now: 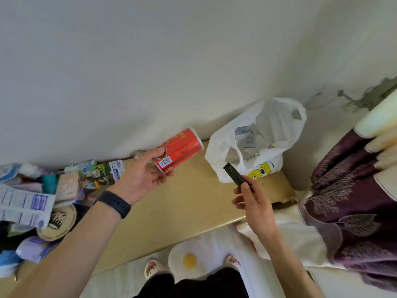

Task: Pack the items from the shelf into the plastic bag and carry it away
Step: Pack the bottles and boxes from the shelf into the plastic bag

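Observation:
A white plastic bag (277, 134) stands open on the beige shelf (189, 203) against the wall, with a few flat packets inside and a yellow cartoon print on its front. My left hand (144, 175) grips a red cylindrical can (182, 149) by its near end, tilted, just left of the bag. My right hand (251, 201) holds a slim black object (233, 174) pointing up toward the bag's mouth.
A heap of packets, pouches and a round tin (58, 222) covers the shelf's left end. Purple patterned curtain (352, 190) hangs at the right. White bedding with an egg-shaped cushion (193, 261) lies below the shelf edge, by my slippered feet.

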A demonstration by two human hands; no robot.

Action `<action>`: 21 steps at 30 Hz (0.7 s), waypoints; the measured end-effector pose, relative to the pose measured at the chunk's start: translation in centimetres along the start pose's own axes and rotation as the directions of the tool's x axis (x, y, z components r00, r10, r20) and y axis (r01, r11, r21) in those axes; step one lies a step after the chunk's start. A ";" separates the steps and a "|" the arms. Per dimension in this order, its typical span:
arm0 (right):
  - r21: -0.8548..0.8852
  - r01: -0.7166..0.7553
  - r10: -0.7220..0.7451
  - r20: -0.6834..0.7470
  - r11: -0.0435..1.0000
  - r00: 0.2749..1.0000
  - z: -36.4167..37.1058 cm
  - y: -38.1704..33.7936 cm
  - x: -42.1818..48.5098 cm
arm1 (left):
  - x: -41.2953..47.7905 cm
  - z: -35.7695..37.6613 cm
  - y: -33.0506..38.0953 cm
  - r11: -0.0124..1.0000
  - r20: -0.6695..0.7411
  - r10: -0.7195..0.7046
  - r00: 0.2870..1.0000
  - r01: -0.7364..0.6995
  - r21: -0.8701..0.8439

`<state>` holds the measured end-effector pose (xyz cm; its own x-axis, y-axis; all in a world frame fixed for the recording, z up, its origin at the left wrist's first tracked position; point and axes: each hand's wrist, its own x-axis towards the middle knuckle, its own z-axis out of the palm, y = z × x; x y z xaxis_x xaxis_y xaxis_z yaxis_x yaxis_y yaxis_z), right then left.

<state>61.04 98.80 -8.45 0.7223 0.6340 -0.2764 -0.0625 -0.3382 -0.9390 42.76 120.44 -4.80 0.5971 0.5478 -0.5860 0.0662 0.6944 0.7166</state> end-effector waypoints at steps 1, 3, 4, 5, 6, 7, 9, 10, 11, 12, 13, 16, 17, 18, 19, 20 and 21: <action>0.015 0.006 -0.006 -0.032 1.000 0.999 -1.6 -0.3 0.8 | 0.5 2.0 0.7 0.999 0.023 0.013 1.000 -0.014 0.051; 0.028 0.020 -0.018 -0.082 0.999 0.996 -4.8 -0.5 3.1 | 1.4 6.3 1.7 0.985 0.036 0.038 0.999 -0.044 0.165; 0.015 0.025 -0.023 -0.103 1.000 0.994 -6.4 -0.5 4.6 | 2.0 8.5 2.1 0.973 0.030 0.054 0.998 -0.060 0.221; -0.015 0.030 -0.032 -0.116 0.999 0.993 -8.1 -0.4 6.2 | 2.6 10.7 2.2 0.956 0.013 0.074 0.997 -0.075 0.283; -0.062 0.039 -0.046 -0.120 0.997 0.992 -9.7 -0.2 7.9 | 3.3 13.0 2.3 0.932 -0.014 0.099 0.995 -0.088 0.351; -0.111 0.046 -0.059 -0.113 0.993 0.992 -11.3 0.1 9.9 | 4.1 15.1 2.2 0.897 -0.046 0.131 0.990 -0.099 0.430; -0.220 0.065 -0.078 -0.050 0.973 0.996 -14.2 0.4 14.0 | 6.1 19.1 2.0 0.791 -0.104 0.214 0.971 -0.110 0.602; -0.284 0.076 -0.081 -0.005 0.956 0.997 -15.4 0.5 15.9 | 7.3 21.1 1.8 0.711 -0.121 0.258 0.959 -0.103 0.695; -0.364 0.096 -0.088 0.038 0.926 0.995 -16.5 0.5 17.7 | 8.6 22.9 1.5 0.600 -0.128 0.293 0.948 -0.078 0.796; -0.454 0.132 -0.102 0.089 0.881 0.991 -17.4 0.3 19.2 | 10.0 24.6 1.2 0.466 -0.122 0.329 0.936 -0.048 0.883; -0.527 0.178 -0.119 0.144 0.831 0.982 -18.2 0.0 20.7 | 11.6 25.9 0.7 0.331 -0.104 0.368 0.924 -0.026 0.943; -0.639 0.300 -0.170 0.259 0.708 0.951 -19.0 -1.4 24.7 | 16.7 28.6 -0.6 0.044 -0.043 0.396 0.917 0.027 0.999; -0.670 0.333 -0.175 0.294 0.664 0.940 -18.9 -1.6 25.9 | 18.1 29.1 -1.2 -0.016 -0.042 0.382 0.923 0.052 0.998; -0.699 0.364 -0.169 0.334 0.615 0.927 -18.6 -1.5 27.0 | 19.6 29.3 -1.9 -0.069 -0.048 0.369 0.928 0.079 0.994; -0.721 0.391 -0.152 0.375 0.572 0.914 -18.1 -1.2 28.1 | 21.0 29.4 -2.6 -0.119 -0.054 0.360 0.931 0.104 0.987; -0.734 0.421 -0.136 0.417 0.533 0.899 -17.6 -0.8 29.2 | 22.3 29.3 -3.4 -0.166 -0.062 0.350 0.935 0.127 0.978; -0.747 0.456 -0.123 0.458 0.485 0.881 -17.1 -0.3 30.3 | 23.6 29.2 -4.2 -0.209 -0.071 0.335 0.939 0.148 0.967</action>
<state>94.69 106.21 -13.00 0.3283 0.9181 -0.2220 0.8130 -0.3943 -0.4284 79.93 116.82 -10.58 0.5264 0.7806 -0.3370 0.8472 -0.5152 0.1299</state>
